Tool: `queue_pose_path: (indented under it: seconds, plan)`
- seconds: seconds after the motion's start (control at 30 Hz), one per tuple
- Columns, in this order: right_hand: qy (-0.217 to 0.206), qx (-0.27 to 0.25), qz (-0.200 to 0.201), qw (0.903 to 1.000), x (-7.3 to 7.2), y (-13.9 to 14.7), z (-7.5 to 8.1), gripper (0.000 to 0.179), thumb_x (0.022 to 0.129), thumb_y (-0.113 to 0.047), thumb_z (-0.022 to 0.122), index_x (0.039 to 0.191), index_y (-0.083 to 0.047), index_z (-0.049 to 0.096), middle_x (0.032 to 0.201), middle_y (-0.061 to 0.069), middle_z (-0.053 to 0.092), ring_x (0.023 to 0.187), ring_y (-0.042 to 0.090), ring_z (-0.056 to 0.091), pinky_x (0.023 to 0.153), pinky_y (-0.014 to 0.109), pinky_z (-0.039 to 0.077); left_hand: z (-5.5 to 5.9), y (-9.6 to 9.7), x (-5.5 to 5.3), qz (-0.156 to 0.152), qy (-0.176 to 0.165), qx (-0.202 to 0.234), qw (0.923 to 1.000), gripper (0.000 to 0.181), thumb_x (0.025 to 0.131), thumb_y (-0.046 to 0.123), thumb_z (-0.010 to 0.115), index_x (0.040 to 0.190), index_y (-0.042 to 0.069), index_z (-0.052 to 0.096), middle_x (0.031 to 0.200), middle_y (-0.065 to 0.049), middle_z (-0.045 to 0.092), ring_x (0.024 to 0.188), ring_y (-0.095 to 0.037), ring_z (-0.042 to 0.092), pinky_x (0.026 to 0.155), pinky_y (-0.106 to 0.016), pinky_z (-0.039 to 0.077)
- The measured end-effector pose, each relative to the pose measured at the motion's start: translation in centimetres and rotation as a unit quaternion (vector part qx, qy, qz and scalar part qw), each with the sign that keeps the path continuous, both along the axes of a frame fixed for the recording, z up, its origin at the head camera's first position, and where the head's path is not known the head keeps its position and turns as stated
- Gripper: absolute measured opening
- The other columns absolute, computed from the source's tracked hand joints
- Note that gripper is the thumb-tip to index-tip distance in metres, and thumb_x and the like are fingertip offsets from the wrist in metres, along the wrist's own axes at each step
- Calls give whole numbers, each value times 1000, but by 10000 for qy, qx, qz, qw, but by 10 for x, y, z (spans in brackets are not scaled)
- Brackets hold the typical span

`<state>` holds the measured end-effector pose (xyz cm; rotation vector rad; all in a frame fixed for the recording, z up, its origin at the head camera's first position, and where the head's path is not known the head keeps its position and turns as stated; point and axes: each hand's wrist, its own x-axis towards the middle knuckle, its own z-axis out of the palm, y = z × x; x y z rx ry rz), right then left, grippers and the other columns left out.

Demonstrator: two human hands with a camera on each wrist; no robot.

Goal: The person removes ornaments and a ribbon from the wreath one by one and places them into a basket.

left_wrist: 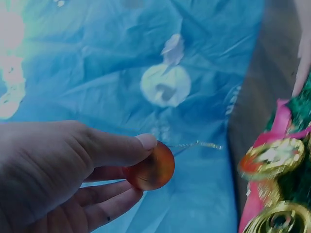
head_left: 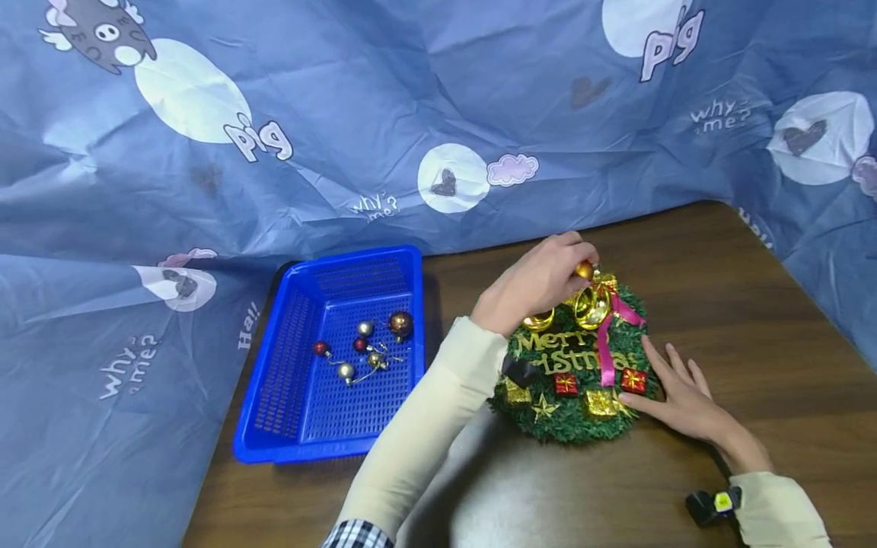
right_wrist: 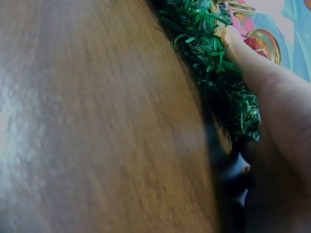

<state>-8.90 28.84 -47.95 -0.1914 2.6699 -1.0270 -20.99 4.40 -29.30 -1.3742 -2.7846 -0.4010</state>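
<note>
My left hand [head_left: 541, 278] pinches a shiny orange-gold bauble [left_wrist: 154, 167] between thumb and fingers, over the top edge of a green Christmas wreath [head_left: 569, 426]. A thin gold string trails from the bauble in the left wrist view. Gold bells [head_left: 592, 307], a pink ribbon [head_left: 606, 352], small red and gold gift boxes and gold "Merry Christmas" lettering decorate the wreath, which lies on the table; my left forearm covers part of it. My right hand [head_left: 685, 399] rests at the wreath's right edge with fingers spread, and its thumb [right_wrist: 243, 51] lies over the green tinsel.
Left of the wreath stands a blue plastic basket [head_left: 274, 453] holding several small red, gold and brown baubles, the brown one [head_left: 400, 324] the largest. The wooden table [head_left: 774, 335] extends to the right. A blue printed cloth [head_left: 342, 99] hangs behind the table.
</note>
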Motion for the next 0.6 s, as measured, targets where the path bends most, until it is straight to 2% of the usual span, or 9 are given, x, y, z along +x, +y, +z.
queue_pose_path:
  seconds: [0.23, 0.43, 0.6]
  plan:
    - [-31, 33, 48, 10000, -1, -3, 0, 101, 88, -52, 60, 153, -21, -12, 156, 30, -3, 142, 48, -13, 108, 64, -20, 7, -52, -9, 636, -128, 403, 9971, 29, 90, 16, 66, 117, 7, 63, 113, -4, 61, 104, -15, 58, 94, -21, 47]
    - [31, 23, 118, 9999, 0, -3, -2, 100, 89, -50, 58, 152, -22, -14, 155, 30, -6, 141, 48, -14, 107, 62, -22, 4, -106, -16, 1372, -184, 701, 9879, 27, 89, 16, 68, 114, 5, 64, 112, -6, 62, 104, -19, 59, 96, -28, 47]
    - [-18, 62, 112, 9999, 0, -2, -1, 100, 89, -51, 58, 151, -23, -15, 155, 31, -6, 141, 49, -15, 107, 63, -23, 0, -145, -22, 1735, -133, 837, 9812, 27, 88, 14, 68, 113, 4, 65, 112, -9, 63, 105, -22, 59, 96, -31, 48]
